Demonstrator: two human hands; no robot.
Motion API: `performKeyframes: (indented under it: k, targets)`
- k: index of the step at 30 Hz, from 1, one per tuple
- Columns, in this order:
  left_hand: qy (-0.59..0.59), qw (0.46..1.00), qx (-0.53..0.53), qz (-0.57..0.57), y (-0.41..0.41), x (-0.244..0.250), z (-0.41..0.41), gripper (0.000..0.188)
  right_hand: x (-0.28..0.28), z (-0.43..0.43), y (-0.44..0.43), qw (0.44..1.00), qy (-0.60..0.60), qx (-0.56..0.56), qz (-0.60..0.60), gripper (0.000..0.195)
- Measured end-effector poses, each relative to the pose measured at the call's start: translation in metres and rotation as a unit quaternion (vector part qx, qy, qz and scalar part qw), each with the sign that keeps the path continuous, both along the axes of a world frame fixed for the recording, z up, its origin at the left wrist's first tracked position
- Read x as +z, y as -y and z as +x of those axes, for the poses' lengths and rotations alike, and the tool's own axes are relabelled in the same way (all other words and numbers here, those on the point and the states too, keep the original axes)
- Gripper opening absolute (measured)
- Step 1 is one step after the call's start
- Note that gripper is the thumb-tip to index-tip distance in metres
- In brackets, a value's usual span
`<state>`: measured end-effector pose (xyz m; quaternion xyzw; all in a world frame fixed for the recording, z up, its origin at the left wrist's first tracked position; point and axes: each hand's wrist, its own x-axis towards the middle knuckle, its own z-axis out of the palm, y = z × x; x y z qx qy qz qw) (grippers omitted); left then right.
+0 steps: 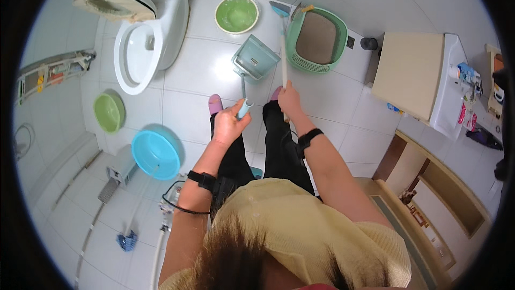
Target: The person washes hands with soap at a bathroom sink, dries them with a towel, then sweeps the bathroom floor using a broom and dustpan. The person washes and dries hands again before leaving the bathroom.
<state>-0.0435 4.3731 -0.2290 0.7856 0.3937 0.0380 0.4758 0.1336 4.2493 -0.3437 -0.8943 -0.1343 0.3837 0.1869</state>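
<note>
My left hand [231, 124] is closed around the light blue handle of a long-handled dustpan [254, 60], whose grey-blue pan lies in front of my feet. My right hand [289, 99] grips the pale stick of a broom [283, 44]. The broom's blue head with grey bristles [280, 9] is at the far end, close to the wall and just left of a green litter box [339, 28] filled with greyish-brown litter. A green basin with a white rim [217, 14] sits beyond the dustpan.
A white toilet [171, 40] with its lid raised stands at the left. Nearer are a small green basin [109, 113] and a blue basin [155, 155]. On the right are a beige cabinet [410, 73] with a white sink [446, 89], and a black cup-like container [368, 43] on the floor.
</note>
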Motion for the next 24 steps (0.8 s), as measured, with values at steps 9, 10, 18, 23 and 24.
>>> performKeyframes:
  k: [9,10,18,23,24]
  targets:
    - [0.015,0.998,-0.053,-0.031,-0.049,-0.007,0.033,0.044,0.075,-0.089,0.006,0.968,-0.178,-0.177,0.021,0.016]
    - [0.021,0.998,-0.055,-0.036,-0.053,-0.009,0.035,0.045,0.104,-0.091,0.012,0.935,-0.249,-0.248,0.043,0.020]
    - [0.033,0.998,-0.047,-0.019,-0.060,-0.017,0.032,0.044,0.249,-0.103,0.042,0.925,-0.247,-0.281,0.065,0.044]
    - [0.029,0.998,-0.049,-0.024,-0.054,-0.006,0.035,0.036,0.120,-0.058,-0.001,0.972,-0.124,-0.175,0.093,0.045]
    - [0.035,0.998,-0.048,-0.027,-0.052,-0.006,0.034,0.033,0.096,-0.049,-0.017,0.979,-0.093,-0.162,0.076,0.043]
